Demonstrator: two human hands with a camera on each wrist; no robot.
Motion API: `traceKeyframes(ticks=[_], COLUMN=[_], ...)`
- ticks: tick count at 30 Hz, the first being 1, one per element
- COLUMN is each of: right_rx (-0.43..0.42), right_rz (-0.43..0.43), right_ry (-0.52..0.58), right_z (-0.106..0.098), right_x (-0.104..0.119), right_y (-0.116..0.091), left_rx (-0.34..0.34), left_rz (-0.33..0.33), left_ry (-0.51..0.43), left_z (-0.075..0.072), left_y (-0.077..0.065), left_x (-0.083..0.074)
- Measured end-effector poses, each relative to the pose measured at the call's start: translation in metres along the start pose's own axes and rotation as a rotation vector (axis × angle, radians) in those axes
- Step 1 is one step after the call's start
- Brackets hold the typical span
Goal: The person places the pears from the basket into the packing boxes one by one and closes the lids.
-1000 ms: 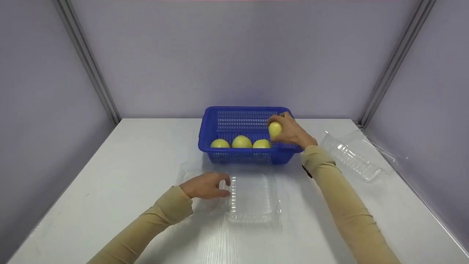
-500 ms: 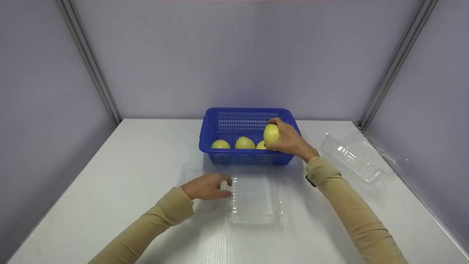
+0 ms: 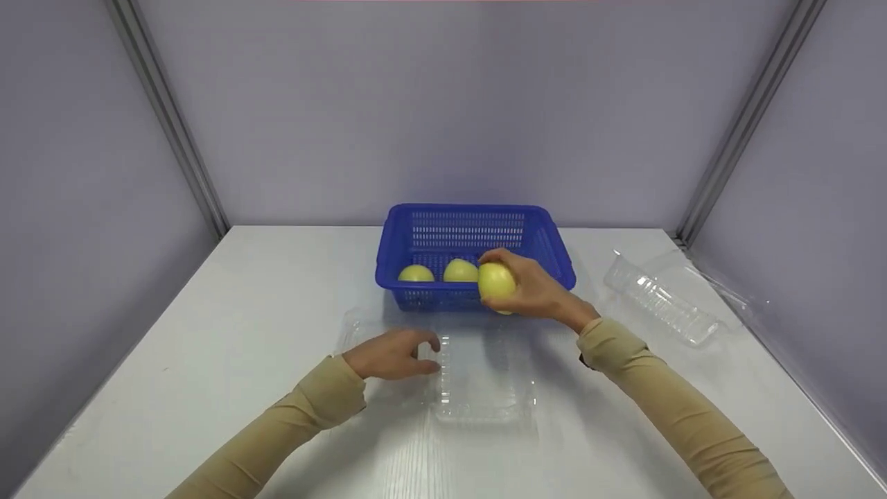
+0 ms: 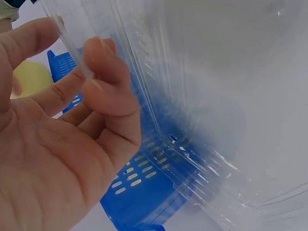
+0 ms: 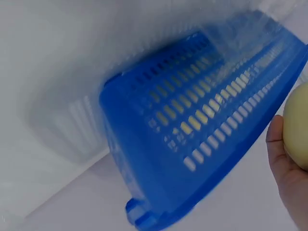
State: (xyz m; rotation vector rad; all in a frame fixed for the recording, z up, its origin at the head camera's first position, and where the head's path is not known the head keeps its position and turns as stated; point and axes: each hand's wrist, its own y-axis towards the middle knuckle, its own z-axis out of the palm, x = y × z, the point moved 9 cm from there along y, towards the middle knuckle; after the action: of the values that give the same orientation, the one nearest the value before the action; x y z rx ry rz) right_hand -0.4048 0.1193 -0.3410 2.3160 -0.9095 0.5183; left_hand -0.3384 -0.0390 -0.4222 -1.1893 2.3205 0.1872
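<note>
The right hand curls thumb and fingers round one fruit at the front rim of the one basket; it looks firm, smooth and bruisable, best cupped round its middle. The left hand pinches the wall of a flimsy box. Two other fruits show inside, and a second box lies rightward.

The head view looks down from six o'clock toward twelve; both wrist views, nearer, face the same blue slotted basket.

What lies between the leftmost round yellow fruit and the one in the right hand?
The head view shows another yellow fruit, inside the blue plastic basket.
</note>
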Motion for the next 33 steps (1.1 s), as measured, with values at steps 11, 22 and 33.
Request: traceKeyframes(ticks=[11,22,33], right_rx=[0.232,0.512,0.567], right_rz=[-0.111,-0.157,-0.160], right_ry=[-0.079,-0.109,-0.082], right_z=[0.051,0.100,0.110], right_x=[0.018,0.025,0.033], right_y=[-0.025,-0.057,-0.064], left_rx=[-0.035,-0.017,-0.030], left_rz=[0.052,0.030,0.024], left_ry=[-0.017,-0.141,-0.131], left_z=[-0.004,-0.002,-0.004], left_y=[-0.004,-0.004,-0.002], left_x=[-0.003,0.001,0.002])
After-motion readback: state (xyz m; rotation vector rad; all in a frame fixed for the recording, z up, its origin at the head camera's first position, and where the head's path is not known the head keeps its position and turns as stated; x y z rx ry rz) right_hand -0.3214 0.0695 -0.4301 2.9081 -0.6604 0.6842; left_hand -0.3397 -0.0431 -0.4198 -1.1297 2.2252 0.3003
